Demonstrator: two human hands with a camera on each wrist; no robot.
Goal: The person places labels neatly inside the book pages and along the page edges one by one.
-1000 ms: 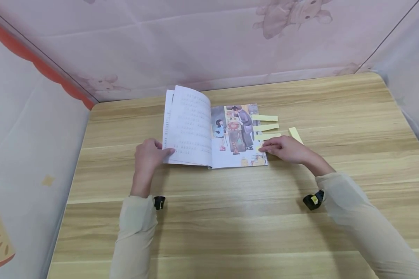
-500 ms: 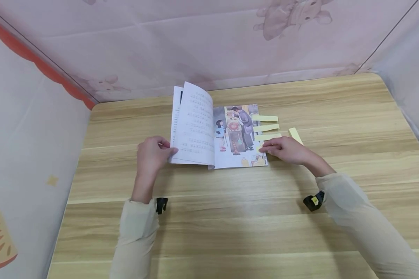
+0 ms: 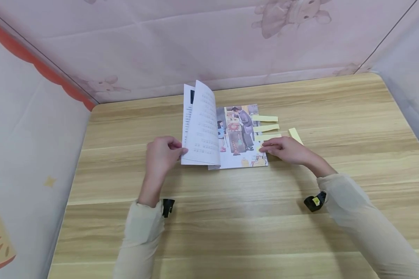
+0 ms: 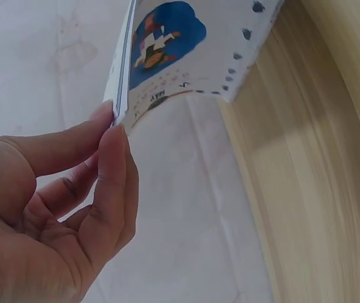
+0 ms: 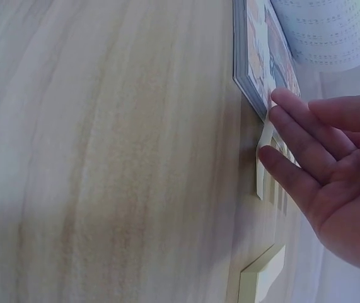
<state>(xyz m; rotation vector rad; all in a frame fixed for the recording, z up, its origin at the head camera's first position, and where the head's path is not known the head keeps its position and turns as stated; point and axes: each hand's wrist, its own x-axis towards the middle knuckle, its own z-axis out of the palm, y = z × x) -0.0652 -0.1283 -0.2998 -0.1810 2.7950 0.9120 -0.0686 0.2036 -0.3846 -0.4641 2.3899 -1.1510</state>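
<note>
An illustrated book [image 3: 237,159] lies open on the table, its left-hand pages [image 3: 202,128] raised and curving up from the spine. Between thumb and fingers, my left hand [image 3: 162,155] pinches the outer edge of those pages near the lower corner. The left wrist view shows a blue picture on the underside [image 4: 173,38] of the held part. With fairly straight fingers, my right hand [image 3: 286,150] rests on the right page's outer edge. Several yellow sticky strips [image 3: 266,128] stick out from that edge, the lowest partly under my fingers.
A small pad of yellow sticky notes [image 3: 295,135] lies just behind my right hand, partly hidden by it. The wood-grain table [image 3: 230,228] meets a pink patterned fabric wall [image 3: 195,46] at the back. Black wrist cameras [image 3: 314,201] hang from both sleeves.
My left hand has moved to the right, lifting the left-hand pages more upright and over part of the picture page. The right hand has stayed in place.
</note>
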